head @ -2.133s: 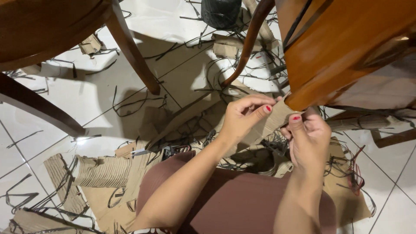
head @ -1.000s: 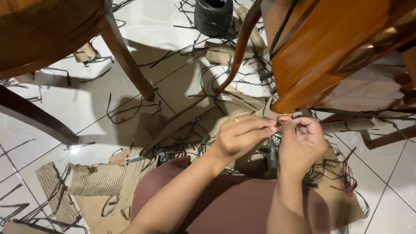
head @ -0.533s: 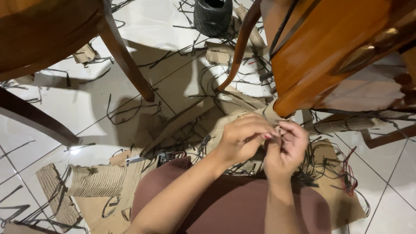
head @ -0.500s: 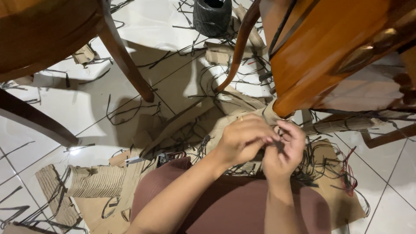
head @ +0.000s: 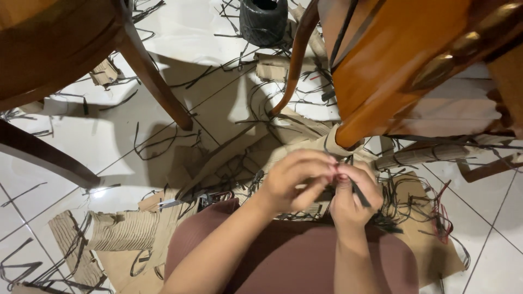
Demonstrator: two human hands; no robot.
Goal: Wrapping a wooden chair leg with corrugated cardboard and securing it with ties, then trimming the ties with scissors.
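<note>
White tiled floor (head: 218,32), both hands' grips, left hand (head: 297,179), right hand (head: 351,196), pinched shut on black strip (head: 360,195) (fingertips touching)

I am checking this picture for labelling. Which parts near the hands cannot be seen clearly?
Head view only:
- Black strip: its upper end is hidden by the fingers of the left hand.
- Right hand: fingertips covered by the left hand.
- Wooden chair: cut off by the top edge.

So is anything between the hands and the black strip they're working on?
Nothing visible. The left hand and right hand meet fingertip to fingertip just below the chair leg, and the black strip runs through the right hand's fingers. The left hand's knuckles hide the exact pinch point from the camera.
</note>
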